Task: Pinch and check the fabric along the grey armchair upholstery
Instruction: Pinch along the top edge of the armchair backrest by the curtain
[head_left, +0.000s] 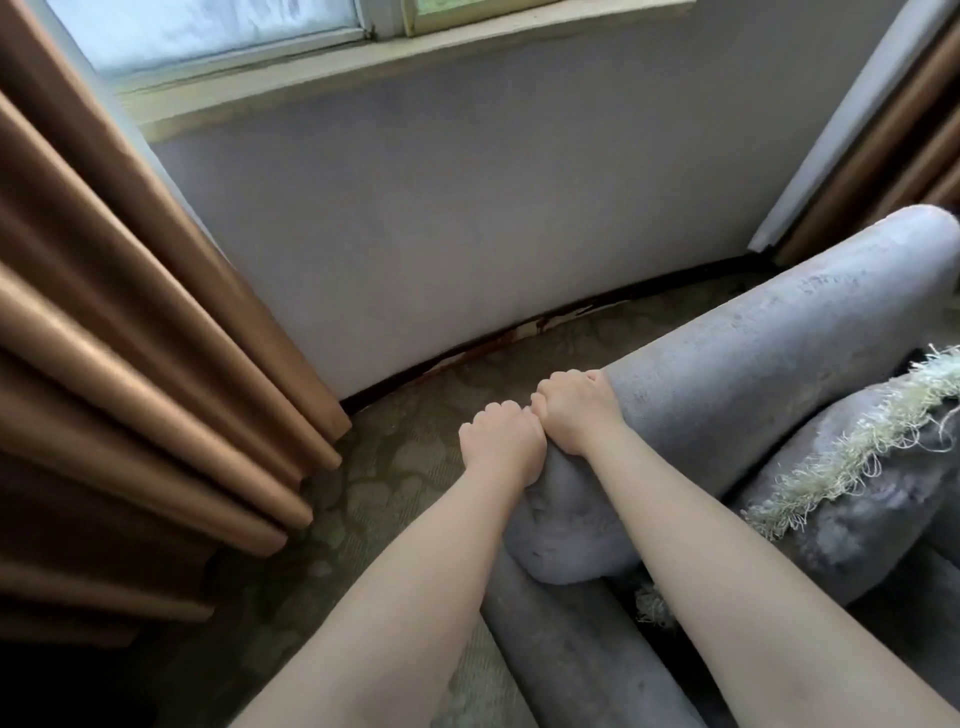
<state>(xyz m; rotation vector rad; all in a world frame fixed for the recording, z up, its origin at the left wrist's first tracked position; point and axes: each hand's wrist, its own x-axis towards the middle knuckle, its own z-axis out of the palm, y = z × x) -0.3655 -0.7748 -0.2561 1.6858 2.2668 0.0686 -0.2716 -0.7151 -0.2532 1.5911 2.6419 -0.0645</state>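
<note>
The grey armchair (769, 332) fills the right side of the head view, its rounded, velvety armrest running from the upper right down to the middle. My left hand (501, 441) and my right hand (574, 410) sit side by side on the near end of that armrest, knuckles touching. Both hands are curled over the outer edge, fingers closed on the grey fabric. The fingertips are hidden behind the armrest's curve.
A grey cushion (857, 499) with a cream fringe (852, 447) lies on the seat. Brown curtains (130, 364) hang at the left, another curtain (883, 130) at the upper right. A pale wall (467, 208) under a window sill stands ahead, with patterned carpet (405, 457) between.
</note>
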